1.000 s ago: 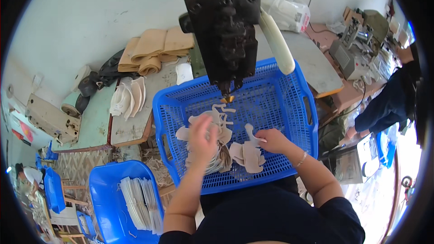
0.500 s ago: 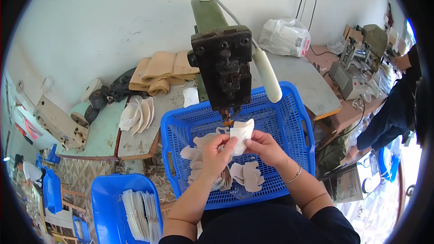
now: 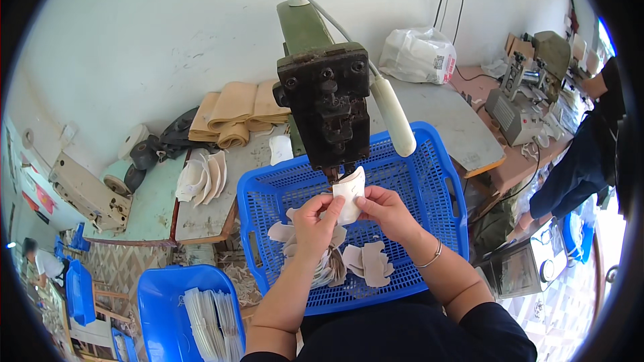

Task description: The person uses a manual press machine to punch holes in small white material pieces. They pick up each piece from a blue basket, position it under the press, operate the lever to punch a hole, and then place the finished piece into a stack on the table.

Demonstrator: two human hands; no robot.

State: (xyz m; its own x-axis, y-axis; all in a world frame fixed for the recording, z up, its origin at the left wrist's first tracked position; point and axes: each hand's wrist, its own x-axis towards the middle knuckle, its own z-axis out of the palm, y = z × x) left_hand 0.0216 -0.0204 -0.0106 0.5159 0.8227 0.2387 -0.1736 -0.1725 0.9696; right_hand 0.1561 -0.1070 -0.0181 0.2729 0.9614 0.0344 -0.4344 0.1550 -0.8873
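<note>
Both hands hold a small curved cut piece (image 3: 349,202), white on its face with a tan edge, just below the tip of a dark machine head (image 3: 327,100) on a green arm. My left hand (image 3: 314,226) pinches its left side between thumb and fingers. On its right side, the thumb and fingers of my right hand (image 3: 388,212) are closed. Whether the piece touches the machine's tip I cannot tell. Beneath my hands is a blue mesh basket (image 3: 376,302), holding a heap of pale cut pieces (image 3: 329,269) and a smaller group of beige ones (image 3: 370,263).
A blue tub (image 3: 155,305) with stacked white strips (image 3: 204,322) stands at lower left. White curved pieces (image 3: 201,177) and folded tan sheets (image 3: 235,110) lie on the left table. Right of the machine are a white plastic bag (image 3: 416,57), a bench machine (image 3: 516,114) and another person's arm (image 3: 567,184).
My hands and the held piece have shifted slightly left, staying close under the machine head. The whole view has also shifted a little.
</note>
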